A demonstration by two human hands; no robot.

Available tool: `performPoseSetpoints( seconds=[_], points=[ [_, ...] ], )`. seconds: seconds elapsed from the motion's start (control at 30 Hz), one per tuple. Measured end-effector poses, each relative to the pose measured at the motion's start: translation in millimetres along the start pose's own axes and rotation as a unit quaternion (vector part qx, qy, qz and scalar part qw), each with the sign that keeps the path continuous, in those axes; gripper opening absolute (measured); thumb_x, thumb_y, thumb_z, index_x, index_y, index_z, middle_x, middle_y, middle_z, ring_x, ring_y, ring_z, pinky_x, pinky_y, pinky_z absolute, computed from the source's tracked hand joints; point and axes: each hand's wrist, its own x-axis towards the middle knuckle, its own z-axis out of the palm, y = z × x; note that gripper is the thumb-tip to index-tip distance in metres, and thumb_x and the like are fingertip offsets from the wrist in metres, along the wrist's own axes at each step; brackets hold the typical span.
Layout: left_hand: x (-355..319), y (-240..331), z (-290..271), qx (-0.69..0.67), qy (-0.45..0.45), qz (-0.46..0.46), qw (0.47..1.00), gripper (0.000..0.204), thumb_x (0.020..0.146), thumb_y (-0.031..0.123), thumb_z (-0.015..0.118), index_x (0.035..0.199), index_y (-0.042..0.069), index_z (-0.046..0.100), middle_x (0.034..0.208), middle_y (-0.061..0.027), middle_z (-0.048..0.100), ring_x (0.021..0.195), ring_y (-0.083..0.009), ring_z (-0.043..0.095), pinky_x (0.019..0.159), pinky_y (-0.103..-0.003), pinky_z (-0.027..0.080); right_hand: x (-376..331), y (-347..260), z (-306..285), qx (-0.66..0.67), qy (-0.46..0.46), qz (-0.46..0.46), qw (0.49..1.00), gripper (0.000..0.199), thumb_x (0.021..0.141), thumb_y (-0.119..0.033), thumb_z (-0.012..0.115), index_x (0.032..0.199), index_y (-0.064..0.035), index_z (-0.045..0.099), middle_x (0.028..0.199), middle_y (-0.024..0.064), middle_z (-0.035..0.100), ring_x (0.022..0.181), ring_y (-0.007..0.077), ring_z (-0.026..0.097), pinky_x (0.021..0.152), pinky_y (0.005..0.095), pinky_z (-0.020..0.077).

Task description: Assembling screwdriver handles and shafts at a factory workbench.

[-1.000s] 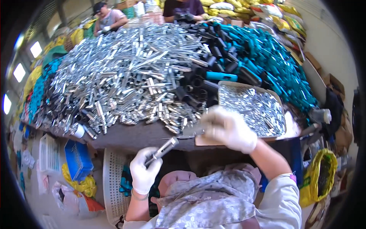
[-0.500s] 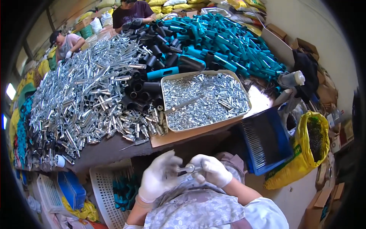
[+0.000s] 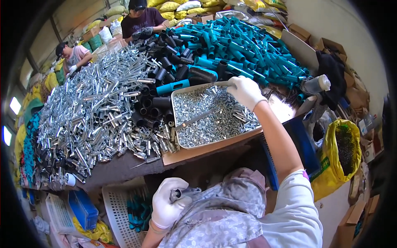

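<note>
While the right hand (image 3: 247, 91), in a white glove, reaches out over the far edge of the metal tray (image 3: 178, 124), its fingers are curled down onto the small silver screws (image 3: 215, 120) heaped there; whether anything is pinched between them cannot be told. That tray sits on a sheet of cardboard (image 3: 194, 151) at the near edge of the worktop (image 3: 120, 167). Close to the body, below the worktop's edge, the left hand (image 3: 167, 202), also gloved, is closed around a short silver metal tube (image 3: 184, 193) whose open end points right. Left of the tray lies a broad heap of silver tubes (image 3: 91, 115), with black tubes (image 3: 155, 107) touching the tray's left side and teal tubes (image 3: 244, 45) piled beyond it.
</note>
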Motion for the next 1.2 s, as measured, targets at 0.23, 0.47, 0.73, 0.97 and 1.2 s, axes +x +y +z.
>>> performPoseSetpoints(
  seconds=[0.23,0.47,0.73,0.97,1.2],
  points=[
    [0,-4,5,0.012,-0.017,-0.035,0.999,0.039,0.072,0.004,0.083,0.107,0.001,0.065,0.105,-0.0148,0.066,0.091,-0.0256,0.066,0.081,-0.033,0.054,55,-29,28,-0.045,-0.084,0.076,0.993,0.037,0.082,-0.040,0.071,0.095,-0.0067,0.080,0.093,0.0215,0.075,0.091,0.0380,0.074,0.086,0.0443,0.0575],
    [-1,-10,-2,0.003,0.006,-0.035,0.999,0.036,0.076,0.008,0.083,0.107,0.001,0.066,0.106,-0.0148,0.067,0.094,-0.0263,0.067,0.084,-0.034,0.053,59,-22,44,0.064,-0.074,0.055,0.994,0.031,0.076,-0.035,0.073,0.089,-0.0087,0.082,0.092,0.0196,0.075,0.089,0.0371,0.073,0.085,0.0438,0.0575],
    [-5,-6,-6,-0.041,0.065,-0.084,0.994,0.032,0.081,0.009,0.079,0.108,-0.001,0.063,0.105,-0.0115,0.066,0.093,-0.0191,0.066,0.084,-0.031,0.052,31,-25,26,0.130,0.132,-0.034,0.982,0.022,0.077,-0.026,0.073,0.086,-0.0078,0.081,0.094,0.0157,0.073,0.090,0.0353,0.070,0.087,0.0445,0.0559],
    [-3,-10,-10,-0.139,0.231,-0.096,0.958,0.050,0.101,0.020,0.063,0.142,-0.004,0.045,0.113,-0.0142,0.064,0.082,-0.0166,0.069,0.065,-0.027,0.058,-119,-74,-18,0.636,-0.007,0.146,0.758,0.009,0.093,-0.006,0.064,0.098,0.0006,0.066,0.088,0.0064,0.070,0.077,0.0127,0.068,0.072,0.0270,0.0556],
    [10,-12,9,-0.209,0.187,-0.072,0.957,0.070,0.102,0.028,0.065,0.154,-0.005,0.032,0.119,-0.0186,0.064,0.088,-0.0223,0.072,0.068,-0.030,0.062,-248,-90,12,0.787,-0.075,0.304,0.531,0.040,0.092,-0.008,0.073,0.126,0.0055,0.056,0.117,0.0209,0.068,0.092,0.0229,0.071,0.080,0.0387,0.0598]
  ],
)
